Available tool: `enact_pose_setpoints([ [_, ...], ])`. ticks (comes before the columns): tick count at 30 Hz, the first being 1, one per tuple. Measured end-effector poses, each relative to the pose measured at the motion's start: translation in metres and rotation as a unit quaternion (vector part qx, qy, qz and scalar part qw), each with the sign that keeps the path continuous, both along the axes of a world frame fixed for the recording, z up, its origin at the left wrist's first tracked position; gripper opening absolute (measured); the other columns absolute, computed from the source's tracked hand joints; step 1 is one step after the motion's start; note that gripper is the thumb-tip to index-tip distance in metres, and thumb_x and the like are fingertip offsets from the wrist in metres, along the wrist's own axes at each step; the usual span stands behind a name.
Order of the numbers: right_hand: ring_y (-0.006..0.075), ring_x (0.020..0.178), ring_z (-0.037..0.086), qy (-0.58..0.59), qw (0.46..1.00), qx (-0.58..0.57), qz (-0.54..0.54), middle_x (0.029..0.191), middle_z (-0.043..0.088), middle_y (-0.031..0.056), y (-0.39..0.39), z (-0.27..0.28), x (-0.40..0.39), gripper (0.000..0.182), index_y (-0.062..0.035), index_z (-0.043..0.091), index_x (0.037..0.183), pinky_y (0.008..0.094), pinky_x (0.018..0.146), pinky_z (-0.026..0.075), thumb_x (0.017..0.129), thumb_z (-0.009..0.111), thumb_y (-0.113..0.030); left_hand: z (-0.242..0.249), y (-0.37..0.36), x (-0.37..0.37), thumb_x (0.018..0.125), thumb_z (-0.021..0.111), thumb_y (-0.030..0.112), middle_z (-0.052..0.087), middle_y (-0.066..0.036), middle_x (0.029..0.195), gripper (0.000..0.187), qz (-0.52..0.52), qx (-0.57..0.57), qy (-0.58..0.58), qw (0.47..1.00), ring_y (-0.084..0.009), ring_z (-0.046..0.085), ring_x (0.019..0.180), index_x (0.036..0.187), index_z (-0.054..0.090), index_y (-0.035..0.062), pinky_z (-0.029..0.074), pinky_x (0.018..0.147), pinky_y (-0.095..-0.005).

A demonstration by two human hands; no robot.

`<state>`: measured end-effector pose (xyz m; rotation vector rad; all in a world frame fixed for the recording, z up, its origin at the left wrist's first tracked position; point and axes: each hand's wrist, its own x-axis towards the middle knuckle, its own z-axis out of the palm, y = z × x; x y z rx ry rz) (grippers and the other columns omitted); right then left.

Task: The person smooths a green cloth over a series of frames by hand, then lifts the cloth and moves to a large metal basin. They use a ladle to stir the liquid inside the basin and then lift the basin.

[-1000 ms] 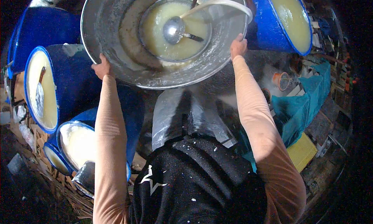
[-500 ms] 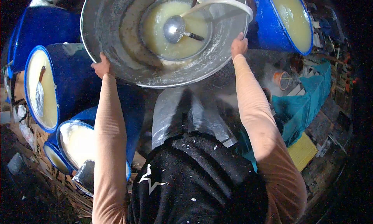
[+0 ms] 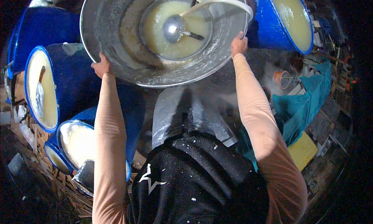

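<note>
1. Presently we find both of our hands closed on the rim of a large metal basin (image 3: 116, 41), which is held out in front of our chest at the top of the view.
2. Our left hand (image 3: 101, 66) grips the near left edge of the rim; our right hand (image 3: 238, 45) grips the right edge. Both arms are in long peach sleeves.
3. Inside the basin sits a smaller round bowl (image 3: 176, 51) filled with a pale yellowish liquid. A metal ladle (image 3: 173, 28) rests in that liquid, cup up, with its dark handle running to the right.
4. A pale curved strip (image 3: 221, 2) arches over the upper right of the bowl toward the basin's rim; we cannot tell what it is.
5. The basin's inner wall carries brownish and whitish residue.
6. To our left stand several blue barrels. The nearest large barrel (image 3: 74, 80) holds a pale liquid, with a spoon (image 3: 39, 94) lying in it. A lower barrel (image 3: 77, 140) holds a whiter mass.
7. At the upper right stands another blue barrel (image 3: 268, 26), also full of yellowish liquid, just beside the basin's right rim.
8. A clear plastic sheet (image 3: 171, 115) hangs below the basin, over our dark apron (image 3: 194, 177).
9. To the right lie a teal cloth (image 3: 299, 103) and a yellow pad (image 3: 303, 150).
</note>
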<state>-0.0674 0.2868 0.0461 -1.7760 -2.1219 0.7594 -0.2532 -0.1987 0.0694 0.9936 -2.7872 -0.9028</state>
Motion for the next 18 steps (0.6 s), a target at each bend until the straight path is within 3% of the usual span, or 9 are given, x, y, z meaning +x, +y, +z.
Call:
enact_pose_setpoints([
  [18, 0.0476, 0.105, 0.056, 0.009, 1.000, -0.005, 0.006, 0.113, 0.058, 0.0319, 0.006, -0.006, 0.002, 0.063, 0.0070, 0.052, 0.116, 0.0499, 0.092, 0.043, 0.095, 0.034, -0.050, 0.000, 0.002, 0.001, 0.076, 0.061, 0.056, 0.058, -0.031, 0.115, 0.081, 0.002, 0.004, 0.011, 1.000, -0.0412, 0.057, 0.108, 0.119, 0.046, -0.0109, 0.043, 0.094, -0.0423],
])
